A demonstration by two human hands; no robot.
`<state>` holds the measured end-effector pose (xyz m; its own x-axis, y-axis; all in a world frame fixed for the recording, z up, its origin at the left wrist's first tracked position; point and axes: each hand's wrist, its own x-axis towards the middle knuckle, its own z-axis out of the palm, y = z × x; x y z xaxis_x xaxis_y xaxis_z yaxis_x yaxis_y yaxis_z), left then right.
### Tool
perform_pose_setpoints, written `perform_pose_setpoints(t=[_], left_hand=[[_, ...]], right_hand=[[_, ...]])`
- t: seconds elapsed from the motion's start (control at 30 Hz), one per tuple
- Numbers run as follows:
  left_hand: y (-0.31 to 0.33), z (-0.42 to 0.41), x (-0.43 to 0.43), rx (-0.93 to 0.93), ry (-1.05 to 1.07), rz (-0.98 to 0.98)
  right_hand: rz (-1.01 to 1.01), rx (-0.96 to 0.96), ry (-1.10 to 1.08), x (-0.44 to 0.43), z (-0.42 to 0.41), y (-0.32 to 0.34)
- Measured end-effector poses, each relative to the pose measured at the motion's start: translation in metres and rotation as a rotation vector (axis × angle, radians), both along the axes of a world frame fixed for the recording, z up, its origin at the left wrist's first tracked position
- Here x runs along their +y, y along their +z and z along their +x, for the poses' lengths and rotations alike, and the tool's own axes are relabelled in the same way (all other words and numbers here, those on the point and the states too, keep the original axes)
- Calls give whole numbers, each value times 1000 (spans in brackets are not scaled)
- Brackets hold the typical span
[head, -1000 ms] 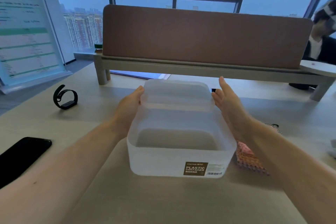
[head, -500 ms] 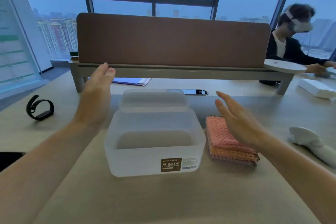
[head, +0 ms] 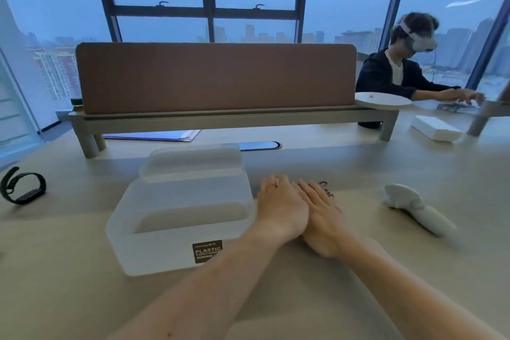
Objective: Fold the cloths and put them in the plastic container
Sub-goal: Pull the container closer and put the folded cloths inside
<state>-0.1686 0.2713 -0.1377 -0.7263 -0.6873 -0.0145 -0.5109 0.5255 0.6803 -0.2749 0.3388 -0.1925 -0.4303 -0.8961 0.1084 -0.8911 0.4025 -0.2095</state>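
The translucent plastic container (head: 154,248) stands empty on the desk left of centre, its brown label facing me. Just to its right, my left hand (head: 278,207) and my right hand (head: 323,215) lie flat side by side, palms down, fingers stretched out. They cover the folded pink cloths almost entirely; only a thin dark sliver of the cloths' far edge (head: 327,192) shows past my right fingertips. My left forearm crosses in front of the container's right front corner. Neither hand curls around anything.
A black wristband (head: 22,187) lies at far left and a white controller (head: 414,210) at right. Behind stand a brown desk divider (head: 215,77), blue papers (head: 154,135) and a white box (head: 436,128). A person with a headset (head: 397,71) sits at back right.
Both hands left the container's sides. My left hand swung right across the container and my right hand dropped, so both now rest on the pink cloths, hiding them.
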Motion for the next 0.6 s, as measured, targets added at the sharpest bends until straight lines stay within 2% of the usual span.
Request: perform_pose_setpoints(t=[0.1,0.27,0.4,0.6], left_hand=[[-10,-4,-6,-5,181,166],[1,-14,-6,6,391,329],[10,-24,-13,-48,320,514],[22,-23,-16,28,289,658]], right_hand=[[-141,-115,-4,0,-9,-6],[-157,-244,-52,3,-4,-6],[-188,-265,-60,8,0,-3],[-232,-303,-65,11,0,-4]])
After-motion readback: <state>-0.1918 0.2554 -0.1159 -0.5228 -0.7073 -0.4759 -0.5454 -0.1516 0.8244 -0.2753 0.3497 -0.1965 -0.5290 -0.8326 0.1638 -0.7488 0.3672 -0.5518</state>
